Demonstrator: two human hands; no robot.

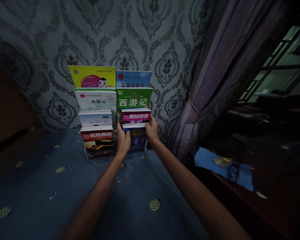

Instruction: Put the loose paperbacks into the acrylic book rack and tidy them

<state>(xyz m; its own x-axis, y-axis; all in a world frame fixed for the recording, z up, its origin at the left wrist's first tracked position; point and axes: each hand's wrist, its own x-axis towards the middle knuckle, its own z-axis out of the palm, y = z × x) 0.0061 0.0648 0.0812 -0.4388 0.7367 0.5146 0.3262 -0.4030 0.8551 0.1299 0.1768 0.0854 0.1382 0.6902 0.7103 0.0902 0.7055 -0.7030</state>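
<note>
My left hand (124, 139) is closed on the left edge of a dark blue book (137, 141), its thumb on the cover. Closed at that book's upper right corner is my right hand (152, 129), whose fingers also lie beside a magenta book (136, 116) just behind. A green book (134, 98) and a light blue book (133, 78) rise in tiers at the back. To the left stands a second stepped row: a red-topped book (97, 143), a pale blue book (96, 120), a white book (97, 100) and a yellow book (90, 76). Both rows are upright.
A blue patterned cloth (90, 193) covers the surface beneath the books. Behind them is a patterned wall (125, 36). A tied purple curtain (202, 90) hangs at the right. Beyond it, a light blue cloth (205, 158) with small items lies on a dark surface.
</note>
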